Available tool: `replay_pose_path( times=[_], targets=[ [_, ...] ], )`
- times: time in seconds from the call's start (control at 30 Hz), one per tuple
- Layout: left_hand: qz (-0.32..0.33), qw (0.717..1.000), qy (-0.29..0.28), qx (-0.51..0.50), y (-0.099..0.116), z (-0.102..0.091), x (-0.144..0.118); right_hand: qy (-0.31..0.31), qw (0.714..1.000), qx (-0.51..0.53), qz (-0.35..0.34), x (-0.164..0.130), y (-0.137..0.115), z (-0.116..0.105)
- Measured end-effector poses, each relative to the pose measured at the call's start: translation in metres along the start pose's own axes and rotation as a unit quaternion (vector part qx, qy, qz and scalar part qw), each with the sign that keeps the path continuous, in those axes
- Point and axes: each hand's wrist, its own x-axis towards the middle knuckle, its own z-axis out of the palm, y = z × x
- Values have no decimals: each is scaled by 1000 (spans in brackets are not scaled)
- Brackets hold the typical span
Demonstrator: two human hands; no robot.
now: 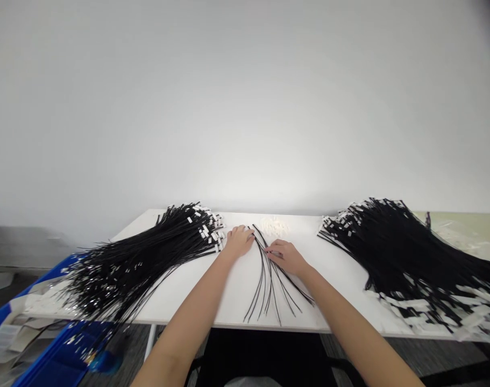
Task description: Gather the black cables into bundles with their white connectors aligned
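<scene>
Several thin black cables (270, 290) lie fanned out on the white table in front of me, their lower ends spread toward the near edge. My left hand (240, 240) is at the upper ends of this bunch, fingers curled and closed on a cable end. Lower and to the right, my right hand (285, 257) has its thumb and fingers closed on cables near where they cross. Just beyond my hands lies a small pile of white pieces (274, 226), too small to make out exactly.
A thick heap of black cables with white tags (148, 247) lies at left, overhanging the near edge. Another tagged heap (393, 247) covers the table's right side. Blue bins (59, 357) stand below left. A plain wall (245, 107) rises behind the white table (309, 317).
</scene>
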Motion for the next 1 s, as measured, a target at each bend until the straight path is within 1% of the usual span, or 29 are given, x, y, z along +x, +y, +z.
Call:
replay_pose_path(
  times=[0.2,0.37,0.5,0.67,0.9,1.0],
  targets=[
    [-9,1000,17,-9,3,-4,1,-1,1000,2,9,0,0,2],
    [-33,999,24,-23,3,-6,3,0,1000,13,15,0,0,1],
    [-45,998,29,-31,0,-5,4,0,999,23,28,0,0,2],
    [-76,996,46,-32,-3,-3,5,9,997,46,56,0,2,3],
    [-81,996,23,-19,-5,-1,7,13,997,55,59,0,4,3],
    [-65,998,19,-11,-5,-1,7,10,996,59,62,1,5,3]
  ],
)
